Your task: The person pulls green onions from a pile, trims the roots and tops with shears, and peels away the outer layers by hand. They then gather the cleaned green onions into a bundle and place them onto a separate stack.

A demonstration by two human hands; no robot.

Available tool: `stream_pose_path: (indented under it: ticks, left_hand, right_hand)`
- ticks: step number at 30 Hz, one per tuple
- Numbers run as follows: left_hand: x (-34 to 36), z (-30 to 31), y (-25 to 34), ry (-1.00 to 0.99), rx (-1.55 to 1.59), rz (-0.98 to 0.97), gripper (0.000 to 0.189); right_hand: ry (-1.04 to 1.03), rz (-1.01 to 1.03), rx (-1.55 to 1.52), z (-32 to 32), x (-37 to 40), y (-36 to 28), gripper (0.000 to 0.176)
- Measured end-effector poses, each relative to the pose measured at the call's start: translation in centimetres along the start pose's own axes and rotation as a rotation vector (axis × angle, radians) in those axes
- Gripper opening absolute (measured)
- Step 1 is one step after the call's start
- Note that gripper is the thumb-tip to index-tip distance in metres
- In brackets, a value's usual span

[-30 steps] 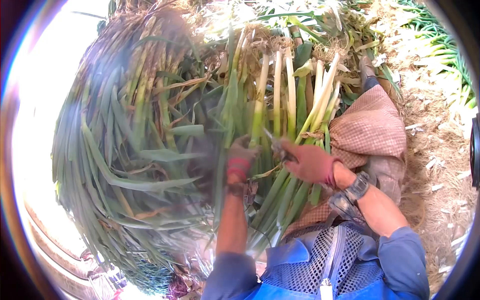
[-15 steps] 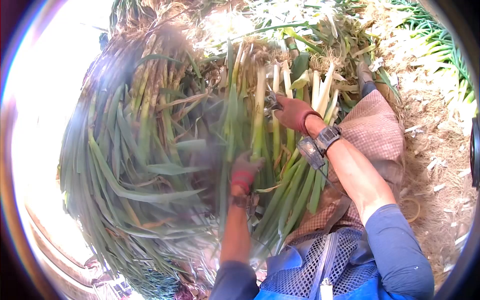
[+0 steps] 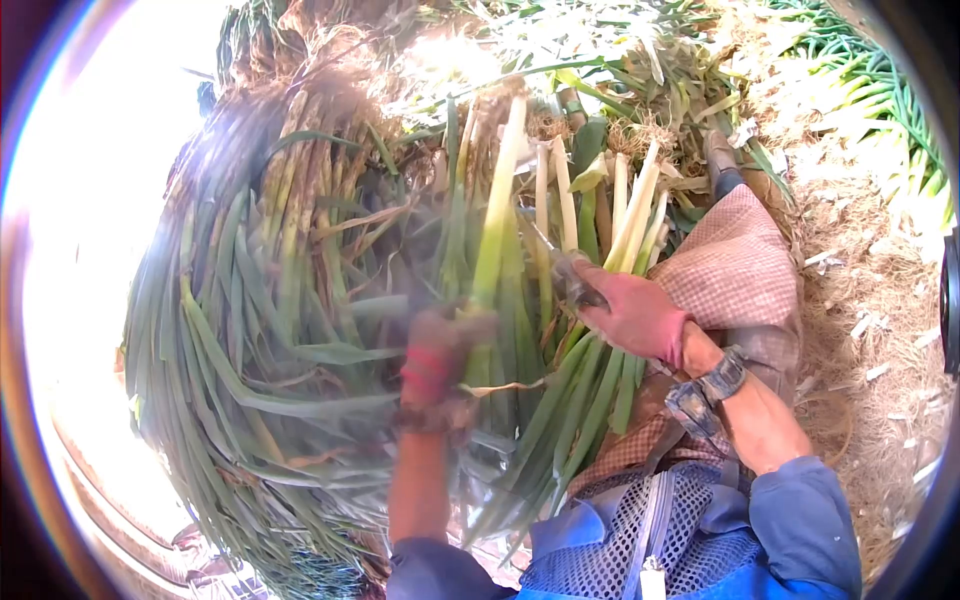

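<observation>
My left hand point(image 3: 440, 345), in a red-cuffed glove and smeared by motion, is closed round a leek point(image 3: 502, 190) by its green part. The pale lower shaft of that leek points up and away from me, over the heap. My right hand point(image 3: 640, 312), also gloved, is wrapped round a metal cutting tool point(image 3: 578, 285) with a thin tip pointing up and left. Just beyond the tool lie several leeks with bare white shafts point(image 3: 632, 215), their green leaves point(image 3: 580, 400) running down towards my body. Left of my left hand spreads a large heap of untrimmed leeks point(image 3: 260, 270).
A checked cloth point(image 3: 735, 255) covers my leg at the right. Dry roots and scraps point(image 3: 850, 330) litter the ground beyond it. More leeks with pale ends point(image 3: 870, 110) lie in a row at the upper right, and loose leaves point(image 3: 640, 60) at the top.
My left hand has moved left, and the leek in it now leans further left. My right hand has drawn down and right towards my body with the tool, away from the white shafts.
</observation>
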State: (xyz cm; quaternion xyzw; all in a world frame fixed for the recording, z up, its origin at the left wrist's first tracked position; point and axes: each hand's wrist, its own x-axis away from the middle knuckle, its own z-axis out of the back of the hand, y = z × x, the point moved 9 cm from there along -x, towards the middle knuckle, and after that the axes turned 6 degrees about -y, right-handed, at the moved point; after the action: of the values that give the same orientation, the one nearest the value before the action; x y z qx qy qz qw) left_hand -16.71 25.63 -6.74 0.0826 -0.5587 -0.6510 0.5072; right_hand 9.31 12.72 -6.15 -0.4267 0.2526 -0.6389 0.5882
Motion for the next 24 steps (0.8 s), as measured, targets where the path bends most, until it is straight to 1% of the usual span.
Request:
stream_pose_path:
  ticks: [1,3,4,5,6,7,8,9,11,12,14,15,16,18,19,21,22,24]
  left_hand:
    - [0.0,0.6,1.3,0.019,-0.060,-0.099,0.050]
    - [-0.9,1.5,2.4,0.027,-0.122,-0.174,0.049]
    - [-1.0,1.6,4.3,0.032,-0.153,-0.211,0.048]
    - [-0.9,1.4,5.3,0.025,-0.085,-0.180,0.046]
    - [-0.5,0.9,7.5,0.017,-0.018,-0.150,0.045]
    - [-0.3,0.7,9.0,0.029,-0.087,-0.090,0.032]
    - [-1.3,1.3,8.1,0.027,-0.086,-0.091,0.032]
    - [-1.3,1.0,11.6,0.065,-0.532,-0.394,0.027]
    - [-0.8,0.3,13.4,0.111,-0.907,-0.548,0.018]
    - [-0.7,0.2,15.2,0.111,-0.906,-0.547,0.018]
    - [-2.6,2.9,14.1,0.115,0.015,-0.099,0.021]
    - [-2.2,2.7,16.3,0.110,0.177,-0.099,0.024]
    - [-2.8,2.9,17.0,0.116,0.238,-0.150,0.027]
    - [-3.1,2.9,17.7,0.147,0.191,-0.057,0.026]
    - [-3.8,2.9,17.3,0.144,0.190,-0.059,0.026]
    - [-5.8,2.7,14.9,0.111,0.135,-0.053,0.028]
    - [-6.3,2.1,14.0,0.110,0.134,-0.056,0.028]
    - [-7.0,0.0,11.5,0.092,-0.058,-0.052,0.035]
  right_hand:
    - [0.001,0.001,-0.001,0.5,0.6,-0.6,0.066]
    - [-0.039,-0.002,-0.015,1.4,2.0,-1.9,0.068]
    - [-0.038,-0.001,-0.013,1.4,2.2,-1.7,0.068]
    - [0.005,-0.034,-0.035,1.7,2.5,-1.0,0.068]
    - [0.049,-0.068,-0.057,2.1,2.9,-0.4,0.069]
    - [0.051,-0.069,-0.054,2.4,3.3,-0.5,0.069]
    - [0.028,-0.055,-0.089,2.7,3.9,-0.9,0.069]
    - [0.005,-0.042,-0.125,2.7,4.4,-1.1,0.069]
    - [-0.018,-0.019,-0.111,2.0,5.2,-0.6,0.069]
    - [-0.041,0.007,-0.095,1.6,5.3,-0.6,0.070]
    - [-0.036,-0.013,-0.103,1.6,5.2,-0.1,0.071]
    - [-0.030,-0.031,-0.112,1.7,5.0,0.1,0.071]
    - [-0.030,-0.030,-0.114,1.7,5.0,0.0,0.071]
    - [-0.039,0.048,-0.087,1.6,5.2,-1.2,0.071]
    - [-0.036,0.047,-0.087,1.6,5.0,-1.1,0.071]
    - [0.077,-0.022,-0.140,2.5,4.6,0.0,0.071]
    - [0.079,-0.022,-0.139,2.6,4.7,0.1,0.071]
    - [0.043,0.005,-0.046,2.5,5.1,0.0,0.070]
